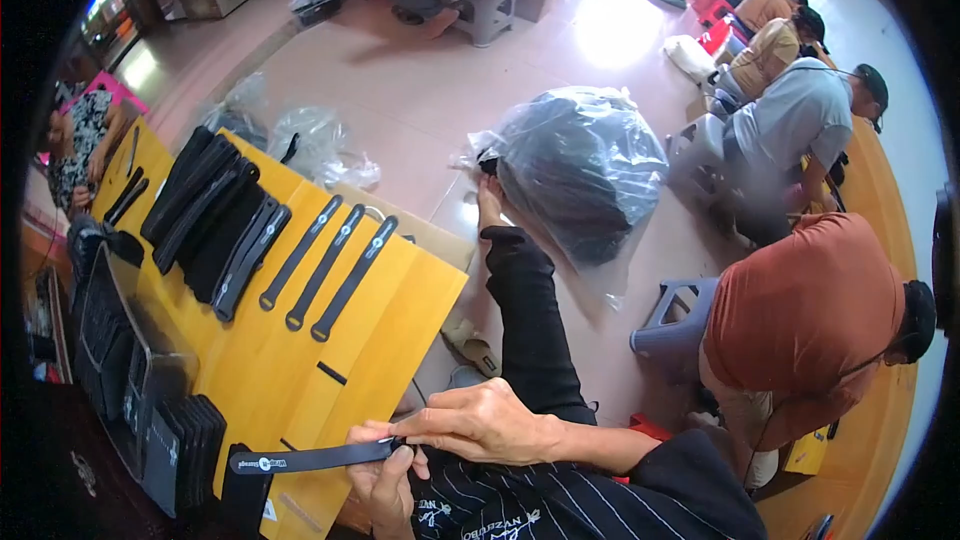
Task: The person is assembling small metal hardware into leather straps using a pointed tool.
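My left hand (pixel 385 475) pinches a dark grey strap (pixel 320 458) near its right end, in front of my striped black shirt. The strap stretches left over the table edge and has a slotted, rounded tip and pale print. My right hand (pixel 485 423) closes over the same end from above, fingertips pressed together against my left fingers. Between the hands, the strap's end is mostly hidden. Three similar straps (pixel 310 265) lie side by side on the yellow table (pixel 400 305), next to stacks of black straps (pixel 215 215).
A clear bin (pixel 150 340) of black pieces and a dark stack (pixel 185 450) stand left. A large filled plastic bag (pixel 585 175) sits on the floor ahead, touched by a black-clad limb (pixel 530 315). To the right, a person in rust-coloured clothing (pixel 800 300) sits on a stool (pixel 670 330).
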`<act>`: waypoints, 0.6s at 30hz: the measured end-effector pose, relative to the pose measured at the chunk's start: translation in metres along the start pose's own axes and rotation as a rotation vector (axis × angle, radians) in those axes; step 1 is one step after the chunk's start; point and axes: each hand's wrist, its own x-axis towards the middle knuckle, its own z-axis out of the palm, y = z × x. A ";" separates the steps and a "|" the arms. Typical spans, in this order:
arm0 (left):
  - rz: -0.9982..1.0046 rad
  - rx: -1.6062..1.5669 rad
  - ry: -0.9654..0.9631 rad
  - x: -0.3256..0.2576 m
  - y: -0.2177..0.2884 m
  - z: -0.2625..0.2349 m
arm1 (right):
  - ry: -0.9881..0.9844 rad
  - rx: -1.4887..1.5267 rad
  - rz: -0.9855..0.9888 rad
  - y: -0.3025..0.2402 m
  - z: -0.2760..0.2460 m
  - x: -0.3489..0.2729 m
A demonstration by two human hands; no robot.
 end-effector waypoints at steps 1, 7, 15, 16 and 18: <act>-0.030 0.034 0.003 0.000 0.003 0.003 | 0.037 -0.009 -0.054 0.003 0.002 0.002; -0.074 -0.006 0.033 -0.008 -0.004 0.012 | 0.098 0.015 -0.130 0.000 -0.002 0.003; -0.051 -0.053 -0.034 -0.022 0.006 -0.003 | 0.000 0.007 -0.123 -0.016 0.007 0.002; -0.056 -0.038 -0.054 -0.021 0.009 -0.006 | -0.039 -0.003 -0.125 -0.018 0.006 0.002; -0.114 0.081 -0.051 -0.018 0.018 -0.004 | -0.077 -0.009 -0.101 -0.021 0.004 0.001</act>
